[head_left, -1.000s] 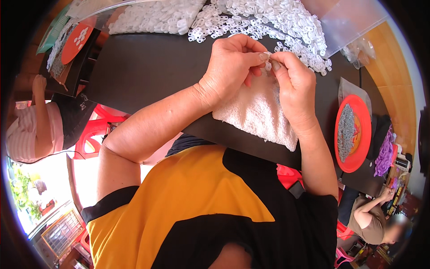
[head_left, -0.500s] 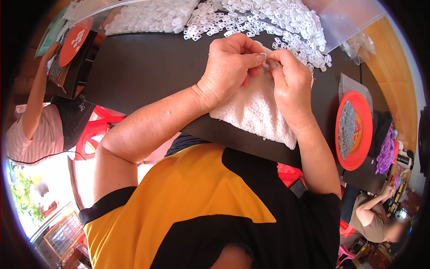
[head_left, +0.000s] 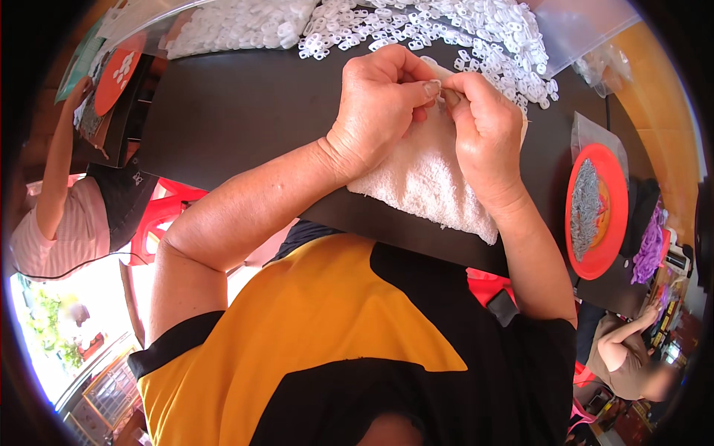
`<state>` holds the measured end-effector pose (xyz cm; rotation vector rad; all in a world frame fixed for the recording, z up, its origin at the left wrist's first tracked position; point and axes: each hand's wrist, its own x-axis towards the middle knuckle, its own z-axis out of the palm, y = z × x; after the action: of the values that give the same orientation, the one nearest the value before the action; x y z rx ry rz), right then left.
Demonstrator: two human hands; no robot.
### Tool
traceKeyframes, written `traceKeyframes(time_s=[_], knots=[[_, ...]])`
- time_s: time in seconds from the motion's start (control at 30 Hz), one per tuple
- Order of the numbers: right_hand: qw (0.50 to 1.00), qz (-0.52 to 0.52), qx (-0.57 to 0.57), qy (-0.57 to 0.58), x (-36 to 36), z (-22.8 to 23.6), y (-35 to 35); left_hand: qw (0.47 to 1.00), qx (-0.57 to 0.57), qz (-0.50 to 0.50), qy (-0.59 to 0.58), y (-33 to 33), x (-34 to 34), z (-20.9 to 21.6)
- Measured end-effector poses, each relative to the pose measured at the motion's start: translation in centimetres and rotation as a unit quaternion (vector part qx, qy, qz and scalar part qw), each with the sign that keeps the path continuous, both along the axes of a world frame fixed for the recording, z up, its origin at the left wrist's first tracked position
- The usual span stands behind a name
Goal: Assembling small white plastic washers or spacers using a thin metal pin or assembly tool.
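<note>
Above a white terry towel [head_left: 420, 186], my left hand [head_left: 378, 111] and my right hand [head_left: 485, 134] meet, thumbs and forefingers pinched together. Between their fingertips is a small white piece [head_left: 439, 91], mostly covered by the fingers, so its exact kind does not show. The towel lies on the dark table [head_left: 230, 123] under both hands, its near corner reaching the table's front edge. Just beyond the hands spreads a heap of small white plastic pieces with holes [head_left: 494, 37].
A bulging clear bag of white pieces [head_left: 238, 30] lies at the back left. On the right, a red oval tray [head_left: 616, 238] holds grey pieces [head_left: 584, 212], with a purple bundle [head_left: 648, 249] beyond. Co-workers sit at far left [head_left: 63, 230] and lower right [head_left: 619, 353].
Both hands keep their pinch over the towel, with only slight finger movement. The whole view has shifted a little, so the heap and red tray appear slightly higher and farther right.
</note>
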<state>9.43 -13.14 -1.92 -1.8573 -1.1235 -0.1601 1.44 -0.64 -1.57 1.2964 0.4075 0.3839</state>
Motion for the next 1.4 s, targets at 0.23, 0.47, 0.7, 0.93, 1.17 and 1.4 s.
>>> traceKeyframes(time_s=[0.23,0.47,0.7,0.93,1.17,1.4], knots=[[1.000,0.003,0.012,-0.013,0.2,-0.5,-0.1,0.999,0.036,-0.009,-0.003,0.0,-0.1,-0.3],[1.000,-0.002,0.007,-0.029,0.4,-0.7,0.0,0.998,0.059,-0.002,0.005,-0.3,-0.1,-0.2],[0.999,0.013,0.012,0.050,0.5,-0.6,-0.1,1.000,0.030,0.001,-0.005,0.0,0.1,-0.4],[0.991,0.031,-0.024,0.125,2.7,2.0,-1.2,0.999,-0.034,0.012,-0.005,0.8,0.0,0.2],[0.966,-0.057,-0.151,-0.203,1.8,0.7,0.1,0.997,-0.074,-0.002,-0.017,1.0,0.1,0.2],[0.974,-0.027,-0.146,-0.169,1.8,0.9,0.0,0.994,-0.105,0.002,-0.020,1.3,0.1,0.7]])
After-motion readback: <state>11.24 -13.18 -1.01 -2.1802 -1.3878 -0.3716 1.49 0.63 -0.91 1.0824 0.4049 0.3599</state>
